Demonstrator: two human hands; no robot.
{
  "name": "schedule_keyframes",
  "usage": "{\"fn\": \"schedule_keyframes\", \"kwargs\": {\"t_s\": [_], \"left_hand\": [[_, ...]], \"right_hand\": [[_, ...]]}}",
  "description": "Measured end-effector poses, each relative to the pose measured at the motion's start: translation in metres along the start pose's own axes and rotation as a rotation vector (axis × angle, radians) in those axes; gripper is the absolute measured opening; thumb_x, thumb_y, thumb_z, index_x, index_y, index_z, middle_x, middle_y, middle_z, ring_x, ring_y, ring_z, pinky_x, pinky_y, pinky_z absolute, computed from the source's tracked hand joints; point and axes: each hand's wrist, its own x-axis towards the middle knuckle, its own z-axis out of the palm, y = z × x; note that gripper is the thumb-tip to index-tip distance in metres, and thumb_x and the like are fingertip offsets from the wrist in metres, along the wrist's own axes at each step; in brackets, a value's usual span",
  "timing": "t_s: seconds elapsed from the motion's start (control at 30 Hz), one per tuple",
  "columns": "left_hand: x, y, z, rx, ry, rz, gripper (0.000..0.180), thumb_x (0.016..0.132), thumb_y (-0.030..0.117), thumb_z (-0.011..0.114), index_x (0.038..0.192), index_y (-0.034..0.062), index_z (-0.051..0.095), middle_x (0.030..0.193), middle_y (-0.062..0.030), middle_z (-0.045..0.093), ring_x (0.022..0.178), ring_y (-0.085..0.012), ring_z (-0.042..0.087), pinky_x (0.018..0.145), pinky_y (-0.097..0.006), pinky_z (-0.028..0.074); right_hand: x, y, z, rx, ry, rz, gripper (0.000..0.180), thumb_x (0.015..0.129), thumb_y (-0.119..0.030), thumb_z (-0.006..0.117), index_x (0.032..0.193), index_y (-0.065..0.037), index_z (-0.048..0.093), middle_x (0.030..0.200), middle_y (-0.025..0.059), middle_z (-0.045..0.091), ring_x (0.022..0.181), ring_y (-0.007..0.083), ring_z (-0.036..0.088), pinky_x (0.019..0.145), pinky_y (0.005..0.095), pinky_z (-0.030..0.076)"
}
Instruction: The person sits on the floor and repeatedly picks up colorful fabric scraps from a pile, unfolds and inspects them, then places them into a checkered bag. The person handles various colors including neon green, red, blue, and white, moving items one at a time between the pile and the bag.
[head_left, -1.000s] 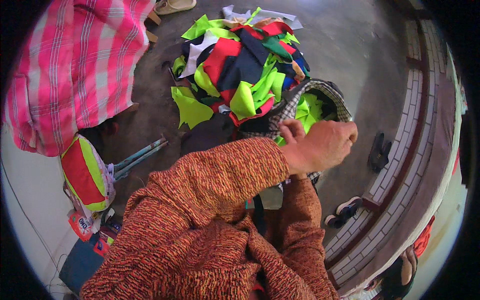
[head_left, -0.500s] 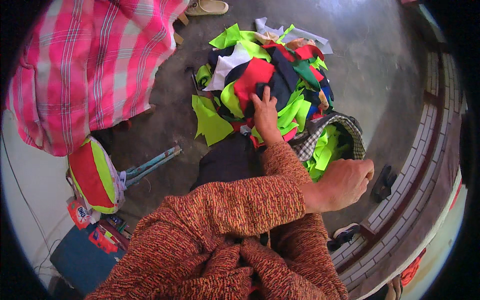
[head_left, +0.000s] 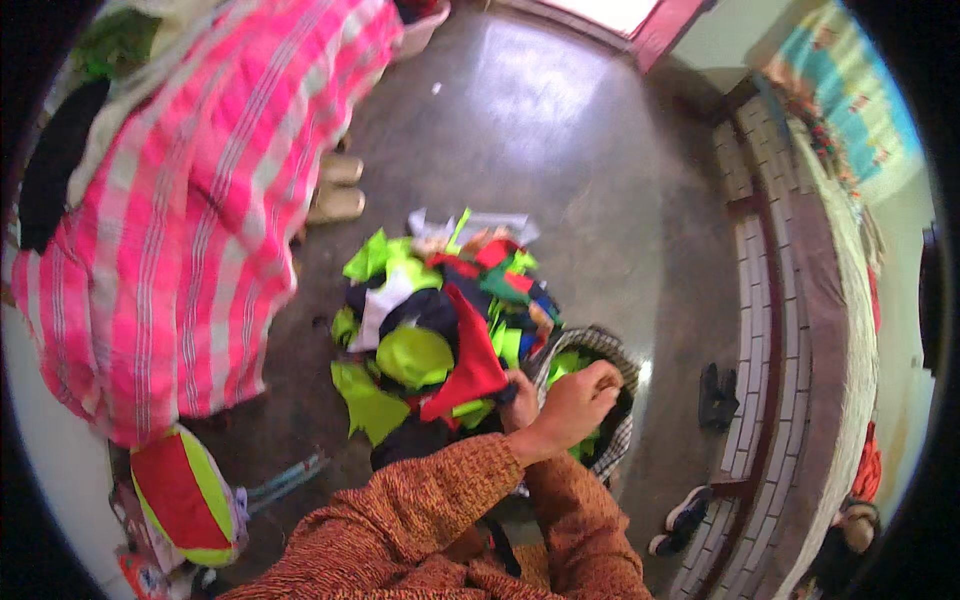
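Gripping red cloth (head_left: 472,352) — right hand (head_left: 519,404) closed, left (head_left: 569,410) curled.

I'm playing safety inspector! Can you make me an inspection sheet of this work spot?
Surface: grey floor, shiny where light falls.
Job's things: mixed cloth pile; red cloth on it; checked-rimmed bag beside it, yellow-green pieces inside.
Clutter: beige shoes on the left, black shoes on the right.
Hands: arms crossed; right hand seems to grip the red cloth's edge; left hand curled above the bag, contents hidden.
Cables: nothing seen.
Surroundings: pink checked fabric at left, white-brick ledge at right.
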Motion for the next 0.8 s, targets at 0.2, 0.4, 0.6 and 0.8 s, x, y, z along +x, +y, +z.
{"fn": "schedule_keyframes", "kwargs": {"t_s": [0.2,0.4,0.6,0.8], "left_hand": [[0.005,0.005,-0.002,0.067,0.041,0.047,0.015,0.082,0.011,0.059,0.093,0.0017,0.058,0.08,-0.008,0.063,0.075,-0.015,0.061,0.068,-0.029,0.049],[0.006,-0.004,0.013,0.07,-0.135,-0.021,0.013,0.084,0.011,0.058,0.092,0.0013,0.058,0.081,-0.0034,0.061,0.074,-0.0104,0.057,0.069,-0.026,0.047],[0.004,-0.031,0.031,0.102,-0.271,-0.063,0.025,0.082,0.025,0.062,0.093,0.0028,0.06,0.085,-0.0079,0.064,0.082,-0.0152,0.059,0.076,-0.03,0.046],[0.003,-0.017,0.061,-0.049,-0.57,-0.28,0.042,0.082,0.023,0.064,0.115,0.0003,0.051,0.108,-0.0052,0.055,0.102,-0.0125,0.051,0.091,-0.027,0.04]], "right_hand": [[-0.056,-0.122,-0.011,0.462,0.23,-0.093,0.011,0.083,0.0,0.055,0.088,-0.01,0.057,0.091,0.0007,0.058,0.083,0.0129,0.057,0.076,0.028,0.048],[-0.102,-0.124,-0.087,0.758,0.205,-0.107,0.029,0.077,-0.005,0.065,0.103,-0.012,0.054,0.11,0.0016,0.057,0.105,0.019,0.053,0.092,0.0356,0.043],[-0.12,-0.124,-0.124,0.913,0.294,-0.161,0.048,0.081,-0.018,0.066,0.121,0.0,0.048,0.122,0.0108,0.054,0.111,0.0255,0.053,0.097,0.0407,0.042],[-0.131,-0.121,-0.166,1.419,0.234,-0.194,0.037,0.08,-0.008,0.059,0.115,0.003,0.049,0.116,0.0147,0.056,0.108,0.0267,0.053,0.096,0.0427,0.04]]}}
